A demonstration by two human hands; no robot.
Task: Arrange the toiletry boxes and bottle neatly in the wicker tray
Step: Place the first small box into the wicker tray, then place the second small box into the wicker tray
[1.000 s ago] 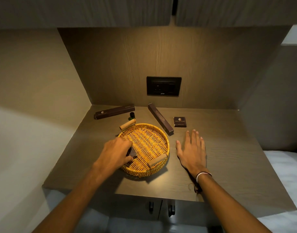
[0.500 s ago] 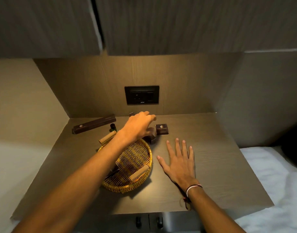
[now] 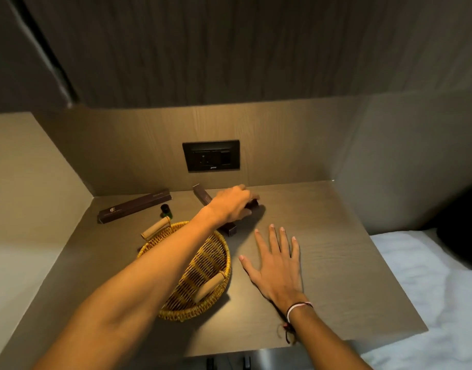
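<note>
The round wicker tray (image 3: 194, 312) with two wooden handles sits on the wooden shelf, and my left forearm crosses over it and hides much of its inside. My left hand (image 3: 233, 204) reaches past the tray, fingers curled down on a small dark square box (image 3: 253, 203) that rests on the shelf. A long dark box (image 3: 202, 195) lies diagonally under that hand. Another long dark box (image 3: 134, 206) lies at the back left. A small green bottle (image 3: 165, 210) stands beside it. My right hand (image 3: 277, 263) lies flat, fingers spread, to the right of the tray.
A black wall socket (image 3: 210, 155) sits on the back panel above the boxes. Side walls close in the shelf (image 3: 336, 249) at left and back, with a cabinet overhead. White bedding (image 3: 429, 289) borders the shelf on the right.
My left hand left the tray, reached over it to the back, and now covers the small square box. The view swung left and down. My right hand stayed flat.
</note>
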